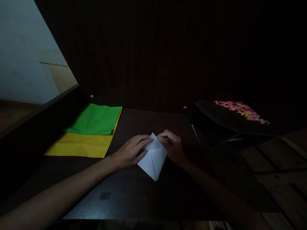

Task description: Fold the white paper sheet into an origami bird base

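Note:
A white sheet of paper (153, 159), folded into a kite shape with a crease line down its middle, lies on the dark wooden table with one point towards me. My left hand (130, 150) holds its left side, fingers stretched over the upper part and thumb lower down on the paper. On the upper right edge, my right hand (173, 147) grips the paper with bent fingers close to the top point. The fingertips of both hands almost meet there. Part of the paper's right side is hidden under my right hand.
At the left lie a creased green sheet (96, 119) and a yellow sheet (81, 145) beneath it. A dark panel (144, 57) rises behind the table (96, 198), and a low side board (43, 115) edges the left. Small colourful pieces (240, 110) rest on a dark surface at right.

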Action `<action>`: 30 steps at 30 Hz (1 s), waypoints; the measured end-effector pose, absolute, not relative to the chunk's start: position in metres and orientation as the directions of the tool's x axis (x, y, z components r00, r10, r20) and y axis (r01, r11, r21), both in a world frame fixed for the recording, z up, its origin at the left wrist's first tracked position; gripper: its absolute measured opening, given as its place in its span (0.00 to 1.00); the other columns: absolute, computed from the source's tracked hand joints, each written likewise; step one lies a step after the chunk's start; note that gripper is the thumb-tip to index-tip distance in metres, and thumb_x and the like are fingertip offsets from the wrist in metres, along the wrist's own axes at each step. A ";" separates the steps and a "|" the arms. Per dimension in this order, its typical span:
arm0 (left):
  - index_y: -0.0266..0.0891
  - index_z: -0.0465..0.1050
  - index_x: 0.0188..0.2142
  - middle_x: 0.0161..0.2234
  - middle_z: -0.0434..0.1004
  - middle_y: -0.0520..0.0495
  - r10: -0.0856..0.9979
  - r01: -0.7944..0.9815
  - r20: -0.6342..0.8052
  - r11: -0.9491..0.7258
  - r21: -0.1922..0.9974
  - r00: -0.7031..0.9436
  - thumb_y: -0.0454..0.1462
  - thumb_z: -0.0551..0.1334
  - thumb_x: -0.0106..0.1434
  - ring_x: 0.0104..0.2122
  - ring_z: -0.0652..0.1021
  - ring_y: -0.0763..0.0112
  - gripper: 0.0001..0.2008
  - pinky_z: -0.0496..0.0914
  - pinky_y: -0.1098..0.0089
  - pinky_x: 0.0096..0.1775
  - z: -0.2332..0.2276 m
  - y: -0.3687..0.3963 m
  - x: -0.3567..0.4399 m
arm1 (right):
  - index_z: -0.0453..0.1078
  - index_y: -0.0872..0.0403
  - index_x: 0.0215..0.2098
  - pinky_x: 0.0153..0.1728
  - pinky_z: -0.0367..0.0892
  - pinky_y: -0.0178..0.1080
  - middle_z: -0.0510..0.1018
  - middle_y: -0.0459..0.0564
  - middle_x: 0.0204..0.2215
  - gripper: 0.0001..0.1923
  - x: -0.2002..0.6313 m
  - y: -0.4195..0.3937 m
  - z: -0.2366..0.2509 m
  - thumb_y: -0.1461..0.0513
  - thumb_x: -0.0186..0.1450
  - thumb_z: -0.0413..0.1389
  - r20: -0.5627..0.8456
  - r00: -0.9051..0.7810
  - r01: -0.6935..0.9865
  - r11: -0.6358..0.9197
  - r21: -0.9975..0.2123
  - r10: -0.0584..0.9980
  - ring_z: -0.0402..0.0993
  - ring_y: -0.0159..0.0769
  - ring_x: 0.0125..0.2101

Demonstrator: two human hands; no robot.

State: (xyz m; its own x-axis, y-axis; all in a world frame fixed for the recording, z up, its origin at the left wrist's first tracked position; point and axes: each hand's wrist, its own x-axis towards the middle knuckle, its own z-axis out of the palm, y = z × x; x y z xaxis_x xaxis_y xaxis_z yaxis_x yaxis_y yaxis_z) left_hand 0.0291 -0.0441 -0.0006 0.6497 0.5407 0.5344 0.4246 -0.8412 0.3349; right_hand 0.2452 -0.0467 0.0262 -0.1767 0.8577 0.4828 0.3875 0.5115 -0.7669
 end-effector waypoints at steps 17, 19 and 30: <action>0.42 0.71 0.55 0.52 0.66 0.39 0.570 0.400 0.438 -0.813 0.423 0.695 0.27 0.56 0.62 0.50 0.72 0.60 0.23 0.72 0.58 0.50 -0.001 -0.039 0.027 | 0.71 0.54 0.29 0.21 0.59 0.32 0.69 0.42 0.21 0.05 0.247 -0.038 0.021 0.60 0.59 0.59 0.364 -0.205 0.367 0.416 -0.832 0.909 0.63 0.28 0.20; 0.42 0.72 0.54 0.52 0.66 0.39 0.550 0.395 0.440 -0.828 0.398 0.710 0.27 0.56 0.62 0.50 0.72 0.60 0.22 0.72 0.59 0.50 0.000 -0.040 0.027 | 0.71 0.53 0.27 0.21 0.59 0.33 0.68 0.42 0.21 0.05 0.246 -0.040 0.021 0.61 0.60 0.59 0.443 -0.218 0.445 0.493 -0.748 0.870 0.62 0.28 0.20; 0.40 0.74 0.51 0.49 0.67 0.38 0.522 0.423 0.378 -0.849 0.317 0.764 0.41 0.60 0.66 0.47 0.72 0.57 0.15 0.70 0.58 0.48 0.007 -0.043 0.030 | 0.67 0.52 0.23 0.24 0.60 0.34 0.66 0.42 0.19 0.11 0.238 -0.048 0.021 0.61 0.63 0.56 0.535 -0.191 0.623 0.523 -0.581 0.823 0.63 0.30 0.20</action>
